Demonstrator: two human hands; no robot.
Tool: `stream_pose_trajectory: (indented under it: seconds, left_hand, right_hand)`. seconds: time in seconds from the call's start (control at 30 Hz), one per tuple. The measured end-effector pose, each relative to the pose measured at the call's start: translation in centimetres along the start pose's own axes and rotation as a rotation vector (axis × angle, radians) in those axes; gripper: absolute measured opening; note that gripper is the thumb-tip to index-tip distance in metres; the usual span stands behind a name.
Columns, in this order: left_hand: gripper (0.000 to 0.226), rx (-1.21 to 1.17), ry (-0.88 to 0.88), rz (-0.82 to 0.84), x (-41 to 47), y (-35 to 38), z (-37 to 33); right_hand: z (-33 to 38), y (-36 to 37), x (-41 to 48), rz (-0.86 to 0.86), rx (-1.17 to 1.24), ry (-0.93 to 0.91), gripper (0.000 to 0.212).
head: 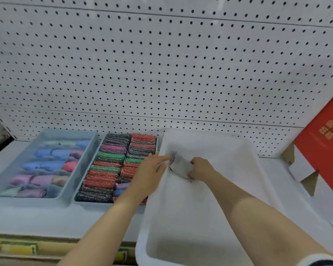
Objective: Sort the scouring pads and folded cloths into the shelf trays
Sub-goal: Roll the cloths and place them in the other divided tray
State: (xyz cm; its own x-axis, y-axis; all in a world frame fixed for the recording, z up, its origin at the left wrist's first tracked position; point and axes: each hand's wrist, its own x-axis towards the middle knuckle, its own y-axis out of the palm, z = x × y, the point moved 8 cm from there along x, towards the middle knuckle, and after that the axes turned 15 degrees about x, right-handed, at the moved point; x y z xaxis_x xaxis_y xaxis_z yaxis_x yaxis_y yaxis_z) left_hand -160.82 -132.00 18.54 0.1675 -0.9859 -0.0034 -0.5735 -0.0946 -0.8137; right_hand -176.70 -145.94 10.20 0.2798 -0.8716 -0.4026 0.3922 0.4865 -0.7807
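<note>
A big white bin (229,189) stands on the shelf at the right. Inside it, both my hands meet on a grey and white scouring pad (179,166). My right hand (200,167) grips its right side with curled fingers. My left hand (152,169) reaches over the bin's left wall, and its fingertips touch the pad's left end. Left of the bin, a blue tray (88,202) is packed with rows of red, green, black and pink scouring pads (104,177). Further left, a second blue tray (13,173) holds folded blue, purple and pink cloths (46,166).
A white pegboard wall (161,64) backs the shelf. A red cardboard box (323,143) with open flaps leans at the far right. The shelf's front edge (46,244) carries yellow and green price labels. The image is blurred by motion.
</note>
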Motion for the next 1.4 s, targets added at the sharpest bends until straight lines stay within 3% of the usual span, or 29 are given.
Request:
stream_pose_trajectory:
  seconds: [0.07, 0.2, 0.3, 0.4, 0.53, 0.63, 0.7, 0.8, 0.87, 1.1, 1.27, 1.4]
  left_hand:
    - [0.037, 0.02, 0.009, 0.009, 0.0, 0.0, 0.0]
    - [0.049, 0.122, 0.023, -0.037, 0.4, -1.1, -0.3]
    - [0.077, 0.021, 0.098, -0.024, 0.7, -2.6, -2.8]
    - [0.084, -0.016, 0.247, 0.013, 0.8, -4.1, -7.1]
    - [0.028, -0.15, 0.248, -0.153, 1.8, -7.9, -9.1]
    - [0.013, -0.258, 0.207, -0.152, 2.9, -10.3, -8.8]
    - [0.006, -0.382, 0.208, -0.045, 3.2, -11.1, -8.9]
    - [0.004, -0.539, 0.232, 0.065, 3.3, -12.0, -9.4]
    - [0.004, -0.591, 0.21, 0.074, 3.5, -12.5, -9.2]
    - [0.007, -0.582, 0.07, 0.014, 4.0, -13.0, -5.9]
    - [0.03, -0.66, 0.017, 0.085, 3.4, -12.2, -5.0]
    - [0.041, -0.593, 0.06, -0.004, 3.5, -13.3, -4.9]
  right_hand:
    - [-0.3, -0.4, -0.3, 0.04, 0.108, 0.044, 0.034]
    - [-0.1, -2.7, -2.4, -0.005, 0.69, 0.055, 0.019]
    - [2.7, -5.8, -5.5, -0.007, 0.993, -0.038, 0.038]
    - [6.0, -8.8, -8.8, -0.002, 1.151, -0.134, 0.034]
    - [8.4, -10.9, -12.4, -0.036, 1.129, -0.222, 0.035]
    - [7.5, -11.9, -13.6, -0.2, 1.161, -0.197, 0.049]
    - [8.0, -11.5, -14.2, -0.153, 1.186, -0.335, 0.051]
    - [9.9, -9.2, -15.2, 0.067, 1.188, -0.514, 0.043]
    - [10.5, -8.0, -15.3, 0.133, 1.213, -0.501, 0.046]
    - [11.3, -7.3, -15.4, 0.139, 1.252, -0.431, 0.041]
    - [12.4, -8.1, -15.4, -0.005, 1.169, -0.467, 0.028]
    - [13.3, -7.5, -15.6, 0.068, 1.17, -0.468, 0.032]
